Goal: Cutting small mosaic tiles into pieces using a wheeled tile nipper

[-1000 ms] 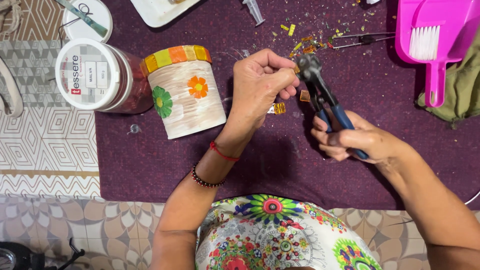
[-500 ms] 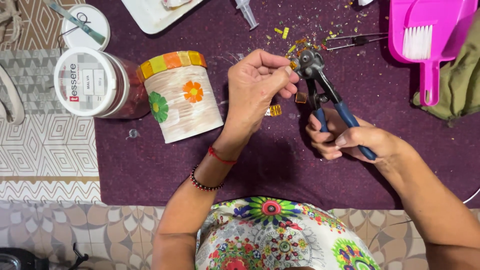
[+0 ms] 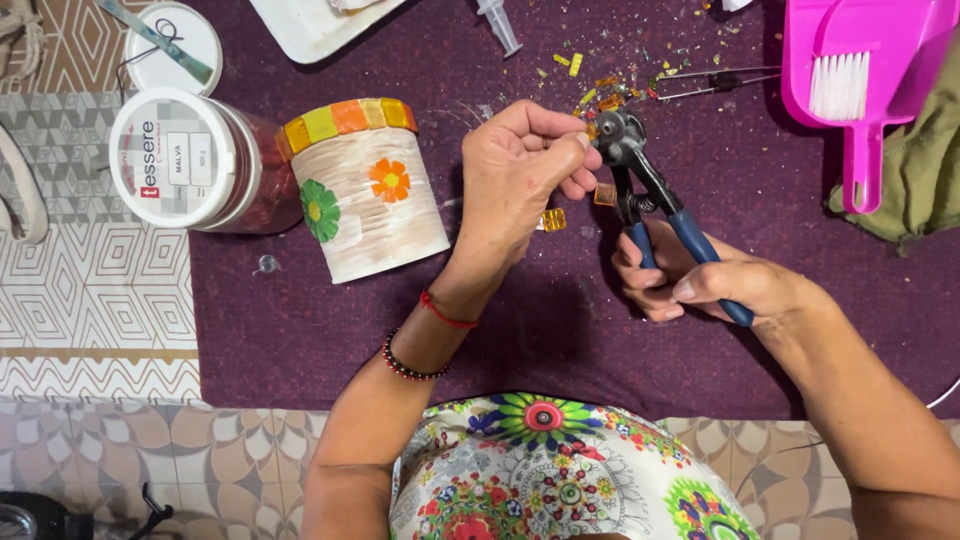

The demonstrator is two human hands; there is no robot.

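Hands hold their pose from half a second ago.
Left hand [image 3: 525, 175] pinches what seems a tile chip at the nippers [image 3: 650, 195], gripped closed-fisted by the right hand [image 3: 700, 285].

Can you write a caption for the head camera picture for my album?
Right hand squeezes blue-handled nippers while left hand holds a tiny piece at their head, beside a flower-painted can.

the nippers [image 3: 655, 205] now stand a little steeper than a second ago, their head tipped toward twelve o'clock, and the right hand [image 3: 700, 285] sits slightly further toward six o'clock on the blue handles. the left hand [image 3: 520, 175] closes its fingertips tighter against the nipper head, at its nine o'clock.
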